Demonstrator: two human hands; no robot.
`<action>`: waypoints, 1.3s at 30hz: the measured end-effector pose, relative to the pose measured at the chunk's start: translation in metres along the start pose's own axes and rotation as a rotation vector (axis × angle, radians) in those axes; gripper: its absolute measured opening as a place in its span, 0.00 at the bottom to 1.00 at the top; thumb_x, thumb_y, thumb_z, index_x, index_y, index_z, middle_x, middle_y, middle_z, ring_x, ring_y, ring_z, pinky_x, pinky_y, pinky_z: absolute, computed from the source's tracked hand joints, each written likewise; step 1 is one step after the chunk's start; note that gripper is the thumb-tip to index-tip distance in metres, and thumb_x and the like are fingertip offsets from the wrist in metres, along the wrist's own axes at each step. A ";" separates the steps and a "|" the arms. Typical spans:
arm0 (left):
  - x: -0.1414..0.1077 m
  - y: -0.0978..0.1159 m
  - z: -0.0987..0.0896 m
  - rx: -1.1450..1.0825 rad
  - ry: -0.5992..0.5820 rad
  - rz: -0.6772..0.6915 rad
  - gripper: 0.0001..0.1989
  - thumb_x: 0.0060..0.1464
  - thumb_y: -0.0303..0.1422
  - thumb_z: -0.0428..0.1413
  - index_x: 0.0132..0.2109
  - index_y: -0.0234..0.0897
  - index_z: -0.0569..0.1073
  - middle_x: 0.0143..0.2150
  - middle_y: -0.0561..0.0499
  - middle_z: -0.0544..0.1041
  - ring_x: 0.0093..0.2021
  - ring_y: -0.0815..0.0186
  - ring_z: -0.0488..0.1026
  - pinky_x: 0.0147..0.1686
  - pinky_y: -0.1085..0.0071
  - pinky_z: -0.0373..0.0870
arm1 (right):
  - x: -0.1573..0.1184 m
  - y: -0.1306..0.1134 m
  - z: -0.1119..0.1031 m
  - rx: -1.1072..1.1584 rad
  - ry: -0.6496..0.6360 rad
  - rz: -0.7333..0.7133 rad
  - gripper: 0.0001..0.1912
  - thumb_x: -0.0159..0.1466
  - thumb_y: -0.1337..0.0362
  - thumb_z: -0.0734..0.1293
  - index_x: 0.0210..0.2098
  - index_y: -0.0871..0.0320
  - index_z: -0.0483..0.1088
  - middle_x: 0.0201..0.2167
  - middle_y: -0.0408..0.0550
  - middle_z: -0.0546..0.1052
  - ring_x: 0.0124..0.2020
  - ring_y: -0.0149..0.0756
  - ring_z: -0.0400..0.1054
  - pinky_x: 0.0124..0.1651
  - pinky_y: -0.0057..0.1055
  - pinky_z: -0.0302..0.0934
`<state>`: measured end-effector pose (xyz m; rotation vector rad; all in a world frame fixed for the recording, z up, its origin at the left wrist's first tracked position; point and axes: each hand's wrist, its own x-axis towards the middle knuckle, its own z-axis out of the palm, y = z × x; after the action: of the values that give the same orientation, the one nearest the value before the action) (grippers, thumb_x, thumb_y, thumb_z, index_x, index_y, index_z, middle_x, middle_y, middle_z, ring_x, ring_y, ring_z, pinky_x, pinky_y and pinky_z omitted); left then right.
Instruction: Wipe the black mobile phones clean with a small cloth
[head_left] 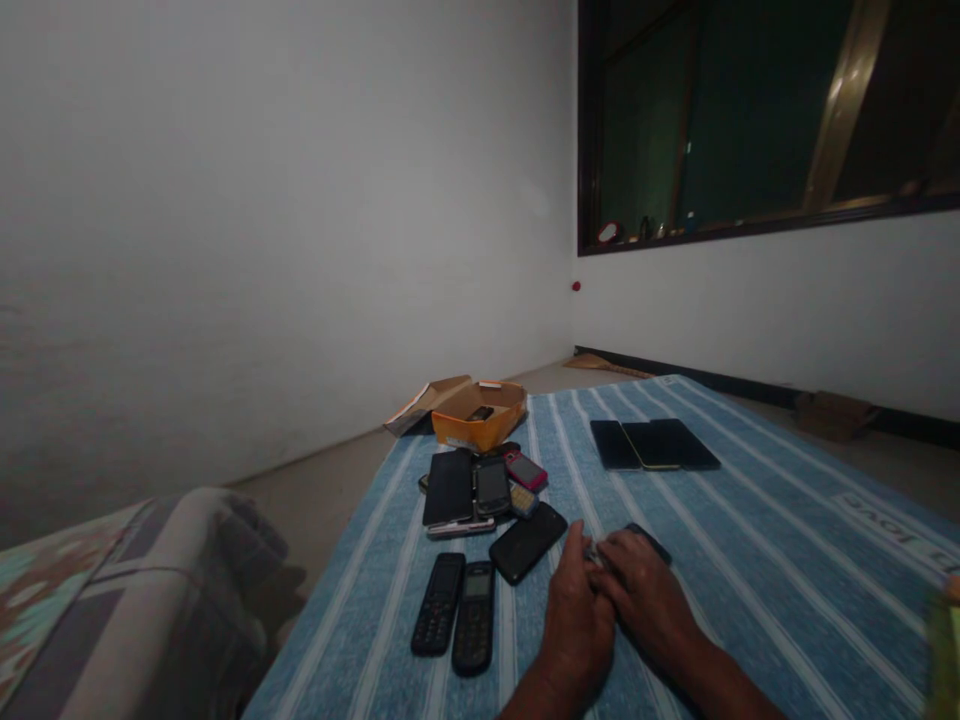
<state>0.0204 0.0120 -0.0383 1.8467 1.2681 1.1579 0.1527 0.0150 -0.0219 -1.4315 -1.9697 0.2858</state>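
Observation:
My left hand (574, 605) and my right hand (643, 585) meet over the striped blue cloth, fingers closed together. Between the fingertips a small greyish piece shows; the hands hide most of it, so I cannot tell its kind. Behind my right hand lies a dark phone (652, 543), partly covered. Just left of my left hand is a black smartphone (528, 542), lying at a slant. Two black keypad phones (438, 605) lie side by side farther left. Beyond them is a pile with a dark flat phone (448, 487), a slider-like phone (492, 487) and a pink phone (526, 470).
An open orange cardboard box (480, 432) with a small dark item inside stands at the far edge of the cloth (559, 430). Dark flat devices (652, 444) lie in a row at the back right. A draped blanket (172, 590) is at the left.

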 end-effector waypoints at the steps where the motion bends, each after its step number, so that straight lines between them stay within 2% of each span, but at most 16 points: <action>1: -0.001 0.000 -0.001 0.012 0.006 0.001 0.37 0.51 0.29 0.51 0.67 0.26 0.56 0.62 0.34 0.69 0.61 0.53 0.68 0.59 0.57 0.67 | 0.000 0.000 0.000 -0.013 -0.003 -0.002 0.08 0.67 0.66 0.63 0.37 0.56 0.74 0.40 0.49 0.74 0.43 0.41 0.65 0.48 0.36 0.57; 7: -0.007 0.003 -0.011 0.268 0.077 0.066 0.30 0.52 0.31 0.50 0.62 0.28 0.65 0.61 0.35 0.70 0.62 0.50 0.66 0.61 0.51 0.63 | 0.000 -0.003 0.001 -0.092 -0.018 -0.003 0.12 0.65 0.75 0.61 0.35 0.56 0.75 0.39 0.48 0.75 0.43 0.40 0.65 0.46 0.34 0.55; 10: -0.014 0.000 -0.015 0.392 0.027 0.119 0.29 0.50 0.32 0.53 0.59 0.28 0.68 0.57 0.34 0.73 0.58 0.48 0.69 0.59 0.51 0.65 | 0.000 -0.004 0.002 -0.099 -0.025 0.002 0.13 0.64 0.76 0.61 0.33 0.57 0.75 0.39 0.48 0.75 0.43 0.40 0.65 0.45 0.34 0.54; 14: -0.019 -0.011 -0.016 0.489 -0.036 0.126 0.31 0.50 0.34 0.55 0.61 0.27 0.67 0.56 0.33 0.73 0.57 0.46 0.70 0.56 0.51 0.68 | -0.002 -0.004 0.006 -0.098 -0.033 -0.026 0.15 0.63 0.78 0.61 0.32 0.57 0.75 0.39 0.48 0.75 0.44 0.39 0.64 0.47 0.35 0.53; 17: -0.018 -0.015 -0.017 0.478 -0.037 0.134 0.31 0.51 0.36 0.56 0.61 0.29 0.66 0.55 0.34 0.74 0.55 0.48 0.71 0.55 0.52 0.68 | -0.004 -0.006 0.008 -0.084 -0.047 -0.072 0.14 0.63 0.78 0.61 0.32 0.57 0.76 0.37 0.47 0.75 0.42 0.38 0.64 0.45 0.34 0.53; 22: -0.016 -0.008 -0.019 0.411 -0.036 0.103 0.28 0.50 0.34 0.57 0.59 0.32 0.68 0.52 0.38 0.75 0.53 0.51 0.72 0.53 0.54 0.69 | -0.006 -0.013 0.008 -0.041 -0.096 -0.143 0.13 0.64 0.77 0.62 0.35 0.57 0.76 0.36 0.46 0.74 0.42 0.37 0.65 0.44 0.32 0.55; 26: -0.015 0.002 -0.019 0.421 -0.020 0.050 0.30 0.48 0.33 0.56 0.59 0.30 0.69 0.52 0.36 0.75 0.53 0.50 0.71 0.54 0.53 0.68 | -0.002 -0.007 0.001 -0.060 -0.088 -0.087 0.15 0.64 0.78 0.59 0.34 0.58 0.76 0.38 0.48 0.76 0.44 0.38 0.66 0.47 0.32 0.57; 31: -0.013 0.013 -0.019 0.412 -0.048 -0.033 0.33 0.43 0.31 0.55 0.59 0.27 0.68 0.53 0.35 0.75 0.55 0.48 0.70 0.56 0.53 0.67 | 0.006 0.023 -0.008 -0.141 -0.015 0.042 0.22 0.61 0.80 0.56 0.45 0.60 0.77 0.51 0.55 0.75 0.56 0.42 0.64 0.59 0.36 0.56; 34: -0.013 0.014 -0.018 0.424 -0.053 -0.046 0.34 0.42 0.31 0.55 0.59 0.26 0.68 0.54 0.34 0.74 0.57 0.47 0.69 0.58 0.50 0.65 | 0.005 0.033 -0.008 -0.159 -0.012 0.083 0.24 0.61 0.79 0.56 0.49 0.61 0.75 0.54 0.56 0.73 0.59 0.43 0.62 0.62 0.37 0.55; 39: -0.013 0.008 -0.018 0.427 -0.065 -0.024 0.33 0.44 0.32 0.56 0.60 0.27 0.68 0.56 0.34 0.73 0.57 0.46 0.68 0.58 0.49 0.64 | -0.005 0.013 0.004 -0.062 -0.042 -0.007 0.22 0.63 0.77 0.56 0.48 0.58 0.76 0.54 0.55 0.74 0.58 0.44 0.63 0.61 0.40 0.56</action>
<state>0.0058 -0.0033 -0.0278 2.1420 1.5874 0.8511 0.1612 0.0158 -0.0338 -1.4680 -2.0337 0.2557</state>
